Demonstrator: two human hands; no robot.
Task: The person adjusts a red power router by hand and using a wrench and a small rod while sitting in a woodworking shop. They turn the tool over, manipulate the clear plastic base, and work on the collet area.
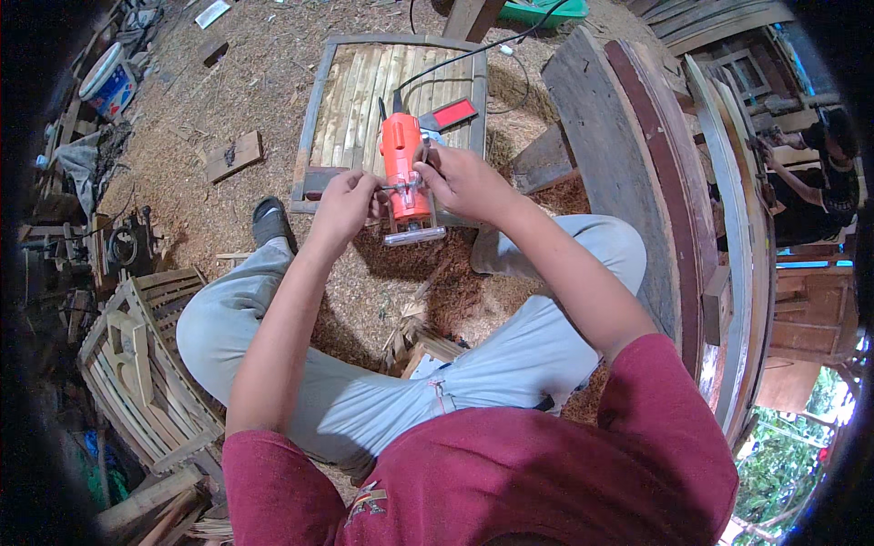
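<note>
An orange and black trim router lies over the near edge of a slatted wooden panel, its clear base toward me. My left hand is closed at the router's left side, the fingertips pinching near a thin metal rod by its base. On the other side, my right hand grips the router's edge, thumb and forefinger bent against a small metal part. What exactly the fingertips hold is too small to tell. A black cord runs from the router's top end away to the upper right.
A red and black flat box lies on the panel beside the router. Wooden boards stand along my right, with another person beyond. A slatted wooden piece and a white bucket are on the left. Sawdust covers the floor.
</note>
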